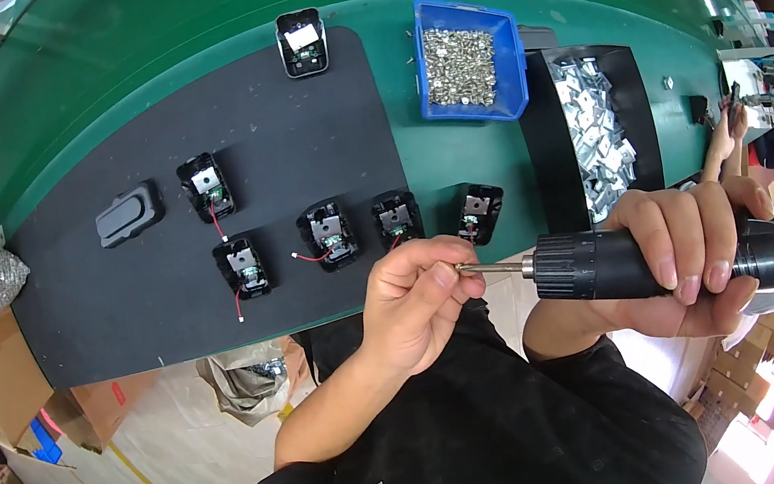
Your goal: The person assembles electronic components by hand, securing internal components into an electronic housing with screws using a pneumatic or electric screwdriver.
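Note:
My right hand [686, 245] is wrapped round a black electric screwdriver [578, 264], held level with its bit pointing left. At the bit's tip, the thumb and fingers of my left hand [422, 302] pinch a small screw [459, 269], mostly hidden by the fingertips. Just beyond my hands, black plastic housings [479, 212] with metal plates and green boards lie open side up in a row. One housing [327, 234] trails a red wire to its left. Two more such housings [242, 265] lie further left, also with red wires.
A blue bin [515, 105] of screws stands beyond my hands, beside a black box [636, 101] of metal plates. On the dark mat [114, 306] lie a closed dark case [128, 215] and a far housing [302, 43]. Another person's hands [723, 138] are at the right.

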The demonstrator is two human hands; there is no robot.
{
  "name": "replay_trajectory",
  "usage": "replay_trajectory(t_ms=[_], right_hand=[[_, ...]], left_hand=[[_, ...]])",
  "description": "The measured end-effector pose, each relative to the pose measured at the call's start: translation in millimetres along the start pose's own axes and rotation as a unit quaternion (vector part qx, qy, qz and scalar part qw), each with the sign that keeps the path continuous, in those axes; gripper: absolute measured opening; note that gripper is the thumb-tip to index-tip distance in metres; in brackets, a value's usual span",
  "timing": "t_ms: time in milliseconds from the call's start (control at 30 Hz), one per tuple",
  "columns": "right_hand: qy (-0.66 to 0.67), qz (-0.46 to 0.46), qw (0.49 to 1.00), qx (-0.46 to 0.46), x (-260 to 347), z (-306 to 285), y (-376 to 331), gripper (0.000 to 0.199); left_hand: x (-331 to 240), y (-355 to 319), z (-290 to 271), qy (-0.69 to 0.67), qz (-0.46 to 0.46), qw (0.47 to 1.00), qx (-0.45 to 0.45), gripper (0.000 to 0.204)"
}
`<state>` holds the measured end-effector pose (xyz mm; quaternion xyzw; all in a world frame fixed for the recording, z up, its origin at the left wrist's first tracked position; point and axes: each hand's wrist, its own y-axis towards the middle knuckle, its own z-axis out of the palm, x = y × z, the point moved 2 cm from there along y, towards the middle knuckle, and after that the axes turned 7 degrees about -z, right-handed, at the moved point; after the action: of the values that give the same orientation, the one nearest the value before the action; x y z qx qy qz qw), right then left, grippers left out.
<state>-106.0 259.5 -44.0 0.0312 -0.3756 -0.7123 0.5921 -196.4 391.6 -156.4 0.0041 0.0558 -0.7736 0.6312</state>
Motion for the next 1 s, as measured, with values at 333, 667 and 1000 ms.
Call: replay_trajectory(t_ms=[333, 667, 1000], right_hand=[[-0.051, 0.003, 0.998, 0.042, -3, 2, -5, 0.049], [-0.053, 0.06, 0.991, 0.109, -12, -4, -4, 0.049], [-0.047, 0.071, 0.989, 0.122, -12, -12, -6, 0.051]], left_hand=[[14, -14, 13, -0.076, 0.01, 0.993, -0.095, 0.018], [17, -18, 6, -0.106, -0.038, 0.987, -0.11, 0.021], [-13, -33, 5, 0.524, 0.069, 0.845, -0.083, 0.033]])
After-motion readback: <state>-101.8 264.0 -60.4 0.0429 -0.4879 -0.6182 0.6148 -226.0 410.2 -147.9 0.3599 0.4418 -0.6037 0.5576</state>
